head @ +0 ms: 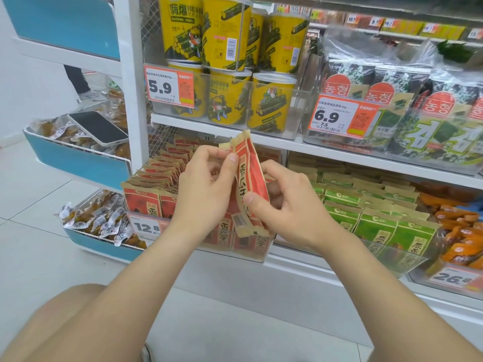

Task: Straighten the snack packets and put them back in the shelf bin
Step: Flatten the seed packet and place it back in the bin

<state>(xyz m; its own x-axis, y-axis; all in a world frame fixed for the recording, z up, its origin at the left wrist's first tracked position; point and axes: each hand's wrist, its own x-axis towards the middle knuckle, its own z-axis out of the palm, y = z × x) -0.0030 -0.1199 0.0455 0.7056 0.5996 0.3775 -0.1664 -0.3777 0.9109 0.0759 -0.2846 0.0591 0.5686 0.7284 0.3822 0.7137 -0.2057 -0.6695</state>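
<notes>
Your left hand (206,184) pinches the top of the red packets (251,176), and your right hand (287,202) pinches lower down. The packets are upright, just above the bin (262,253). Square the edges flush, grip firmly, then lower them straight in behind the bin's front wall.

Pale glossy floor tiles (36,231) underfoot, under bright, even light. A white shelving upright (130,74) rises left of centre, and a white shelf board (339,156) runs off to the right. Beside it stands a blue-and-white tiered rack (78,163). There's a plain white wall (28,82) behind, and possibly wire mesh (150,27) backing the shelves.
</notes>
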